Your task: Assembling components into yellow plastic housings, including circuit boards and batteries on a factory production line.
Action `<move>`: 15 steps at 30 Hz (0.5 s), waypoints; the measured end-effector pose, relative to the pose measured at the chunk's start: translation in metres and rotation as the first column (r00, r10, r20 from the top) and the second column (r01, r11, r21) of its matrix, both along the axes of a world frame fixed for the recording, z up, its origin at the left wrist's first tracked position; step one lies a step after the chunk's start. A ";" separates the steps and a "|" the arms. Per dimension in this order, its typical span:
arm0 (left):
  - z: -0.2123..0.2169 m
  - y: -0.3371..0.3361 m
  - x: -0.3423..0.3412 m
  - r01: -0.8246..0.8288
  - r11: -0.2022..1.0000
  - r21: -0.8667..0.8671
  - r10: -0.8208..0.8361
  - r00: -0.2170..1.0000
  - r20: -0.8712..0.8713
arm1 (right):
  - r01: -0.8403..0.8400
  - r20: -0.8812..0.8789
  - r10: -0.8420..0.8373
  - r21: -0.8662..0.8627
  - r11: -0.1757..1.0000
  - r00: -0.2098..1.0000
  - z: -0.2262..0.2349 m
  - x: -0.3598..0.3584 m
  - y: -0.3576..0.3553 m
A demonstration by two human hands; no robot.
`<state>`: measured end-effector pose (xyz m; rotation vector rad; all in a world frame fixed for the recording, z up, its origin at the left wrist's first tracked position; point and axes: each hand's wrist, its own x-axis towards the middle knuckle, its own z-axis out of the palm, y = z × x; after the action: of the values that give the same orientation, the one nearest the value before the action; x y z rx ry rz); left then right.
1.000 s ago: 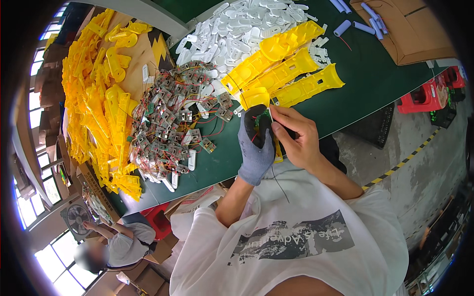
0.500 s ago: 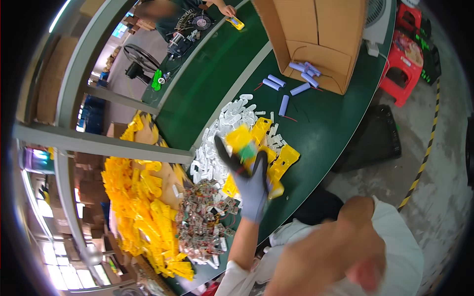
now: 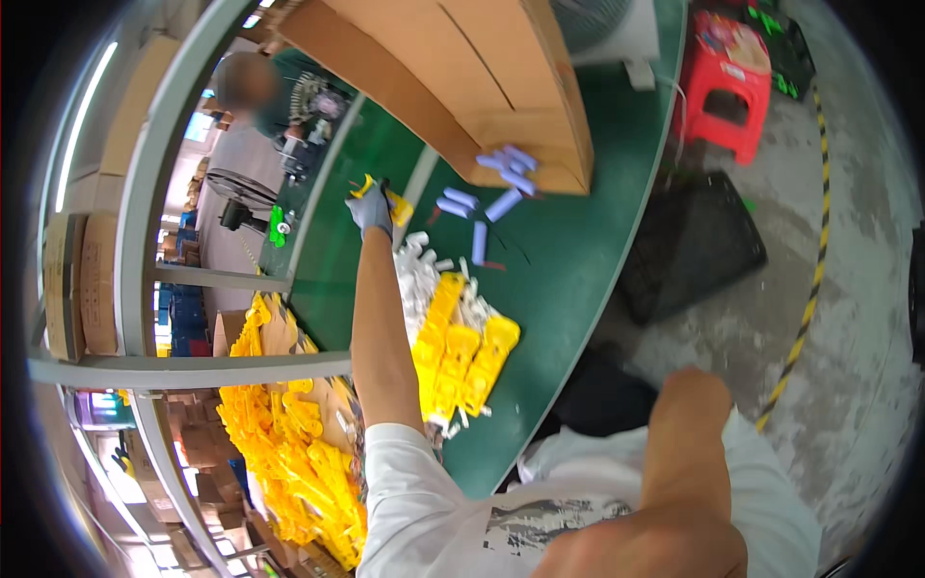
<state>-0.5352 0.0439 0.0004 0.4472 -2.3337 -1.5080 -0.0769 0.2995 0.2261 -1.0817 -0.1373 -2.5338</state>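
Observation:
My left hand [image 3: 369,214], in a grey glove with dark fingers, reaches far over the green table. It grips a yellow plastic casing [image 3: 400,208], which shows on both sides of the fingers. Below the forearm's right side, several yellow casings [image 3: 448,356] lie side by side on the table. White plastic parts [image 3: 414,275] are heaped beside them, partly hidden by my left arm. My bare right hand [image 3: 646,551] is close to the lower edge, blurred and cut off, so its fingers do not show.
Lilac cylindrical cells [image 3: 479,243] with wires lie before and in an open cardboard box [image 3: 540,96]. A grey metal frame [image 3: 241,368] crosses the left side. Beyond it is a yellow parts pile [image 3: 289,462]. A red stool [image 3: 727,87] and black crate [image 3: 694,250] stand right.
My left hand has carried the yellow casing away from the casings and white parts, farther across the table. The view has shifted, and my right hand sits lower in it.

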 end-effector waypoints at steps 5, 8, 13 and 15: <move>0.017 -0.090 -0.020 -0.145 0.939 -0.311 0.183 0.979 0.095 | 0.398 -0.025 -0.404 -0.128 0.909 0.915 -0.021 -0.045 -0.020; 0.019 -0.093 -0.010 -0.229 0.813 -0.535 0.304 0.951 0.055 | 0.483 0.185 -0.467 -0.051 0.874 0.865 -0.056 -0.040 -0.028; 0.020 -0.177 -0.033 -0.209 0.755 -0.621 0.370 0.918 0.141 | 0.309 0.160 -0.334 0.161 0.937 0.929 -0.023 -0.081 -0.078; 0.012 -0.212 -0.041 -0.207 0.680 -0.704 0.424 0.893 0.147 | 0.149 0.285 -0.264 0.367 0.918 0.922 -0.006 -0.090 -0.095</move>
<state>-0.5764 -0.1681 0.0124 0.8675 -2.6302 -0.3723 -0.1674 0.2041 0.2205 -0.5583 0.3373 -2.7747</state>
